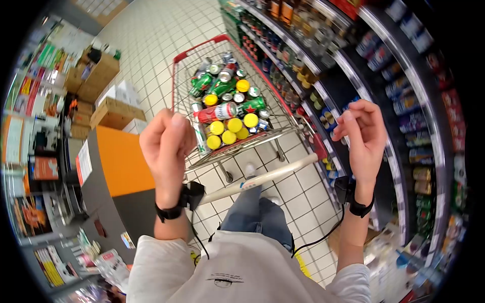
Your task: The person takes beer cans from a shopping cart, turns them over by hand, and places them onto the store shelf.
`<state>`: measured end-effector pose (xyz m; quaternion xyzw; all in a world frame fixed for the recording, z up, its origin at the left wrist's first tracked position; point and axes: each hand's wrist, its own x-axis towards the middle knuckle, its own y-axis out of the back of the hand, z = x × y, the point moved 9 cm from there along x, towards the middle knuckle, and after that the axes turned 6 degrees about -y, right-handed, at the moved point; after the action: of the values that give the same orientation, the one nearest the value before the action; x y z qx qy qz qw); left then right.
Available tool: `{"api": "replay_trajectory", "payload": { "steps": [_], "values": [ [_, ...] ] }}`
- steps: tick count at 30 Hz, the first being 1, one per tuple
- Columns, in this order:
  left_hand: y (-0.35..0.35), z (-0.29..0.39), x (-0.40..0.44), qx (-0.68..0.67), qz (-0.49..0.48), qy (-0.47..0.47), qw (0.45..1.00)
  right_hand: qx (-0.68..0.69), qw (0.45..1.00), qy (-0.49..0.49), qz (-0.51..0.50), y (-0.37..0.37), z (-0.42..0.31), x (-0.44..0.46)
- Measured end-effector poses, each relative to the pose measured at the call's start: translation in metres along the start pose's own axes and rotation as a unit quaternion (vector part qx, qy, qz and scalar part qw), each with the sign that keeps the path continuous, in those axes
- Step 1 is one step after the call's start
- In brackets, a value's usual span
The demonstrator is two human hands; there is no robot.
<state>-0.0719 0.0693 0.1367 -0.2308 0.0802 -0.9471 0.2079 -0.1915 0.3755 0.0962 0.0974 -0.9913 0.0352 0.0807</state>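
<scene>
My left hand is raised left of the cart, fingers curled into a loose fist with the thumb on top; I see nothing in it. Above the right side of the cart handle, near the shelves, my right hand hangs in the air. Its fingers are bent but apart, and it holds nothing. Between and beyond the hands stands a wire shopping cart with red trim. Inside lie green cans, a red-and-white can and several yellow-topped containers. Neither hand touches the cart's pale handle.
Shelves of cans and bottles run along the right. An orange-topped counter stands close on the left, with cardboard boxes behind it. White floor tiles stretch ahead of the cart.
</scene>
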Motion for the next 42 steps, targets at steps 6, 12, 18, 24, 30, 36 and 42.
{"api": "replay_trajectory", "payload": {
  "steps": [6, 12, 18, 24, 30, 36, 42],
  "values": [
    [0.103, 0.012, 0.020, 0.311, -0.008, 0.076, 0.947, -0.047, 0.976, -0.179, -0.112, -0.085, 0.039, 0.004],
    [0.157, -0.082, 0.050, 0.336, -0.070, 0.131, 0.930, -0.040, 0.954, -0.258, -0.148, -0.159, 0.079, 0.046],
    [0.228, -0.249, 0.065, 0.380, -0.133, 0.276, 0.873, 0.037, 0.871, -0.440, -0.216, -0.230, 0.175, 0.079],
    [0.259, -0.345, 0.046, 0.376, -0.049, 0.370, 0.848, 0.179, 0.727, -0.642, -0.166, -0.261, 0.286, 0.087],
    [0.303, -0.424, 0.001, 0.386, 0.076, 0.411, 0.823, 0.155, 0.658, -0.731, -0.091, -0.265, 0.386, 0.069],
    [0.318, -0.455, -0.013, 0.427, 0.078, 0.433, 0.790, 0.019, 0.729, -0.675, -0.112, -0.258, 0.450, 0.050],
    [0.317, -0.453, -0.019, 0.432, 0.080, 0.437, 0.785, -0.078, 0.732, -0.662, -0.141, -0.269, 0.457, 0.047]
  ]
}}
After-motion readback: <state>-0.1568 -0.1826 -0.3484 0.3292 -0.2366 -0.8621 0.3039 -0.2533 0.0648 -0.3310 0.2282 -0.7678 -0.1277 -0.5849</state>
